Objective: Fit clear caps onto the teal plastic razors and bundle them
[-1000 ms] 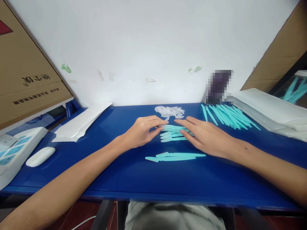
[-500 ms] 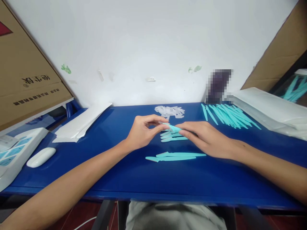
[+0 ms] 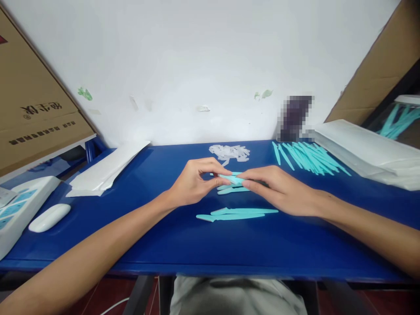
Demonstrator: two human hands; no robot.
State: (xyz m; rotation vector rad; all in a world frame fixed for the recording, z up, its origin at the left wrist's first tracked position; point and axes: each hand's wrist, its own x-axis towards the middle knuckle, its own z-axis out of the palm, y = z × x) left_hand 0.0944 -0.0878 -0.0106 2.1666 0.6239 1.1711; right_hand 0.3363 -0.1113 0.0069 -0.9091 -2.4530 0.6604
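Between my two hands, above the table, is a turquoise eyebrow razor [image 3: 235, 180]. My left hand [image 3: 202, 180] pinches its left end with thumb and fingertips. The right end is in the closed fingers of my right hand [image 3: 278, 188]. A pale patch shows on the razor, but I cannot make out whether it is a cap. Just below my fingers lie several razors [image 3: 231, 190] side by side, partly hidden. Closer to me, two more razors [image 3: 238, 215] rest nearly parallel on the blue table [image 3: 210, 249]. Behind my hands is a pile of small translucent caps [image 3: 229, 152].
A heap of turquoise razors [image 3: 310, 157] lies at the back right beside white plastic packaging [image 3: 370, 151]. On the left are flat white bags [image 3: 105, 173], a white mouse-shaped object [image 3: 49, 217] and a white case [image 3: 29, 205]. A cardboard box [image 3: 39, 96] leans behind them.
The view has shifted slightly. My hands stay together around the razor, which now sits a little lower and flatter between my fingers. The two front razors lie as before.
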